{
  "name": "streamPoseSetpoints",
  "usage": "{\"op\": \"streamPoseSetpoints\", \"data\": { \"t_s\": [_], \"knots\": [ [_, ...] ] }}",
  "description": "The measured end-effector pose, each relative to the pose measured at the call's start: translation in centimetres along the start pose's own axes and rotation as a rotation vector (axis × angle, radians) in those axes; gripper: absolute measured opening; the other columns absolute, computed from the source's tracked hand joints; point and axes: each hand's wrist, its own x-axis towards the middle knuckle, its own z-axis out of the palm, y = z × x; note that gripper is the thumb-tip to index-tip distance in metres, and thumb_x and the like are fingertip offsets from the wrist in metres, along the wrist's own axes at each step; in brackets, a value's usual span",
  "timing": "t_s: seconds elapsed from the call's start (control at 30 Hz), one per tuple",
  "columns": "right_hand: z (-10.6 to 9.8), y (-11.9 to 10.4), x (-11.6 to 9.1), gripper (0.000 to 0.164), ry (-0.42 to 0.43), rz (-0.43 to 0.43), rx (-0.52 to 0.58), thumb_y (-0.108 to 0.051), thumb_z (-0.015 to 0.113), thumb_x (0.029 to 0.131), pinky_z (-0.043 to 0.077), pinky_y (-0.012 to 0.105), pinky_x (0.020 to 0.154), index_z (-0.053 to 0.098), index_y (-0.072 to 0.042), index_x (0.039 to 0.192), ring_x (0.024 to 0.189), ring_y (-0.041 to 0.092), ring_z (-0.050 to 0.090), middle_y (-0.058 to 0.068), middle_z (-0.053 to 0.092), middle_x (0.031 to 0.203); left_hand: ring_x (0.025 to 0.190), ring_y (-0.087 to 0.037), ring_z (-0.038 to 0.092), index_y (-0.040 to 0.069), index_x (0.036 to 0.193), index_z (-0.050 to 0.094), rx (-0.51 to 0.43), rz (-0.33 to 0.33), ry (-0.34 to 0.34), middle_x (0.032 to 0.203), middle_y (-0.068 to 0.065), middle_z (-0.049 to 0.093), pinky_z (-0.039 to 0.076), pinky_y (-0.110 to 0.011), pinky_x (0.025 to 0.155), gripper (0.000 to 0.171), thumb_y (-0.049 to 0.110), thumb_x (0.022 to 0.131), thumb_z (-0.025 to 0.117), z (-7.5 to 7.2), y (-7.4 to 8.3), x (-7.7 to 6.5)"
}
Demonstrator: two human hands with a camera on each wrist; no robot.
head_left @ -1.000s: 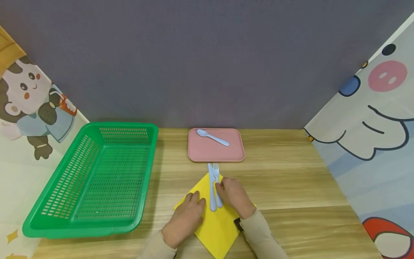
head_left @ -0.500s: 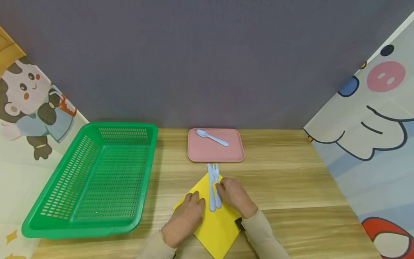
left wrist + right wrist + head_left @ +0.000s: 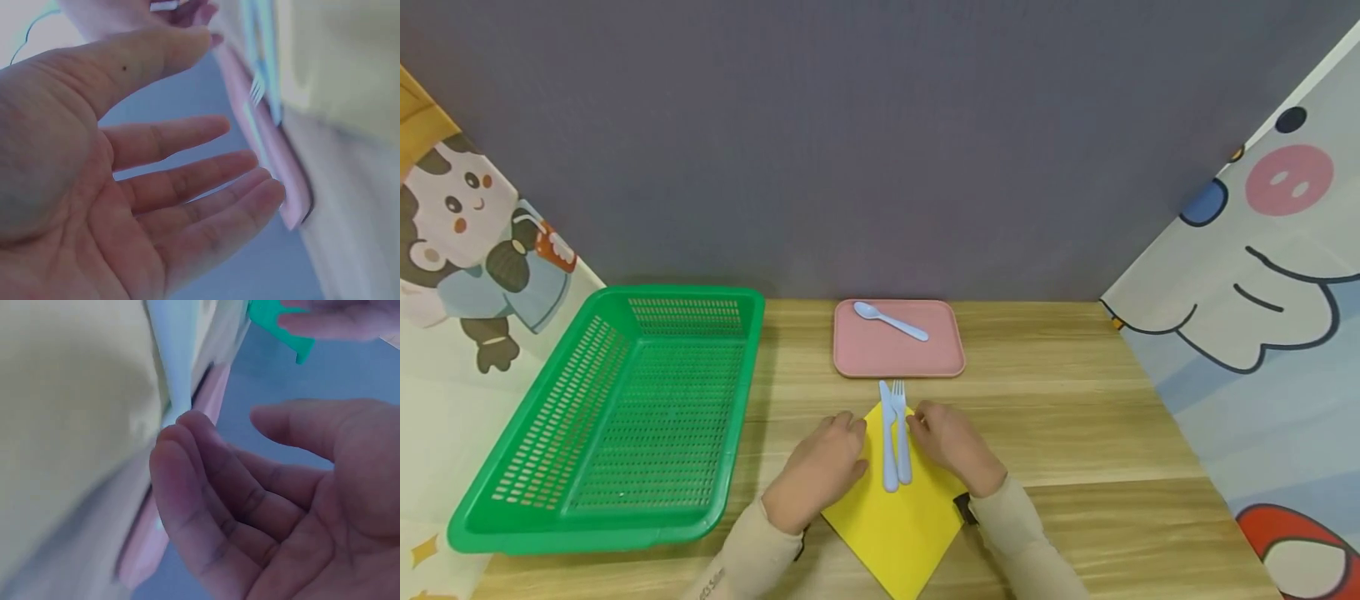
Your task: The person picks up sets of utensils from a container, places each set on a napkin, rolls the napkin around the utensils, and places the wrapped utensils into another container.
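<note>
A yellow square napkin (image 3: 895,533) lies cornerwise on the table, its top corner pointing away. On it, side by side, rest a pale blue knife (image 3: 890,467) and a pale blue fork (image 3: 903,462), blade and tines reaching past that corner. My left hand (image 3: 820,467) is over the napkin's left edge; the left wrist view shows its fingers spread and nothing between them. At the fork's right, my right hand (image 3: 953,446) has loosely bent fingers; in the right wrist view the thumb (image 3: 294,425) stands apart from them. Whether these fingertips touch the napkin I cannot tell.
Beyond the napkin sits a pink tray (image 3: 865,354) with a pale blue spoon (image 3: 891,322) lying across it. A large green basket (image 3: 739,417) takes up the left side of the table. A grey partition (image 3: 865,150) rises behind the tray.
My left hand has moved up and outward, from on the napkin to its left edge. The right hand has come slightly away from the fork. Knife and fork lie much as before.
</note>
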Motion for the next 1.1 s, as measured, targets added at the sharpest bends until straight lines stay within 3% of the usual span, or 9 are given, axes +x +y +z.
{"op": "streamPoseSetpoints", "data": {
  "t_s": [0.2, 0.33, 0.5, 0.77, 0.87, 1.1],
  "knots": [
    [-2.4, 0.0, 1.2, 0.012, 0.097, -0.075, -0.116, -0.014, 0.066, 0.096, 0.046, 0.028, 0.05, 0.066, -0.003, 0.089, 0.053, 0.011, 0.049, 0.0, 0.058, 0.068, 0.081, -0.031, 0.059, -0.003, 0.099, 0.065, -0.015, -0.05, 0.128, 0.096, -0.015, 0.062, 0.055, -0.04, 0.068, 0.025, 0.014, 0.087, 0.078, -2.1, -0.9, 2.5],
    [-4.0, -0.3, 2.3, 0.014, 0.113, -0.087, -0.184, -0.017, 0.068, 0.096, 0.046, 0.028, 0.049, 0.066, -0.003, 0.093, 0.054, 0.011, 0.051, -0.001, 0.058, 0.07, 0.071, -0.027, 0.053, 0.0, 0.087, 0.063, -0.013, -0.075, 0.153, 0.083, -0.011, 0.058, 0.051, -0.036, 0.059, 0.014, 0.01, 0.088, 0.073, -2.5, -1.3, 3.8],
    [-5.8, -0.1, 4.8, 0.018, 0.128, -0.135, -0.208, -0.016, 0.069, 0.095, 0.052, 0.031, 0.055, 0.067, 0.001, 0.1, 0.064, 0.016, 0.059, 0.006, 0.063, 0.08, 0.072, -0.027, 0.051, 0.001, 0.084, 0.062, -0.014, -0.105, 0.088, 0.081, -0.011, 0.054, 0.051, -0.038, 0.06, 0.011, 0.01, 0.089, 0.067, -2.7, -1.6, 5.6],
    [-5.9, 1.4, 10.6, 0.019, 0.134, -0.195, -0.274, -0.012, 0.069, 0.095, 0.056, 0.037, 0.066, 0.067, 0.005, 0.103, 0.076, 0.025, 0.062, 0.015, 0.064, 0.089, 0.089, -0.032, 0.054, 0.0, 0.107, 0.066, 0.012, -0.139, -0.07, 0.097, -0.015, 0.057, 0.053, -0.042, 0.072, 0.027, 0.023, 0.093, 0.07, -2.3, -1.5, 7.8],
    [-5.5, 2.2, 12.7, 0.019, 0.139, -0.211, -0.306, -0.011, 0.069, 0.094, 0.056, 0.04, 0.074, 0.068, 0.005, 0.104, 0.085, 0.029, 0.064, 0.016, 0.067, 0.093, 0.093, -0.033, 0.056, -0.001, 0.108, 0.065, 0.016, -0.145, -0.08, 0.098, -0.016, 0.057, 0.053, -0.043, 0.075, 0.028, 0.022, 0.093, 0.07, -1.6, -1.7, 8.3],
    [-4.4, 3.7, 16.1, 0.024, 0.055, -0.134, -0.35, -0.015, 0.067, 0.095, 0.053, 0.044, 0.088, 0.068, 0.001, 0.114, 0.101, 0.032, 0.065, 0.016, 0.068, 0.107, 0.09, -0.033, 0.056, 0.0, 0.1, 0.065, -0.006, -0.161, -0.06, 0.095, -0.016, 0.056, 0.053, -0.043, 0.074, 0.025, 0.021, 0.09, 0.071, 0.0, -2.7, 9.1]
  ]
}}
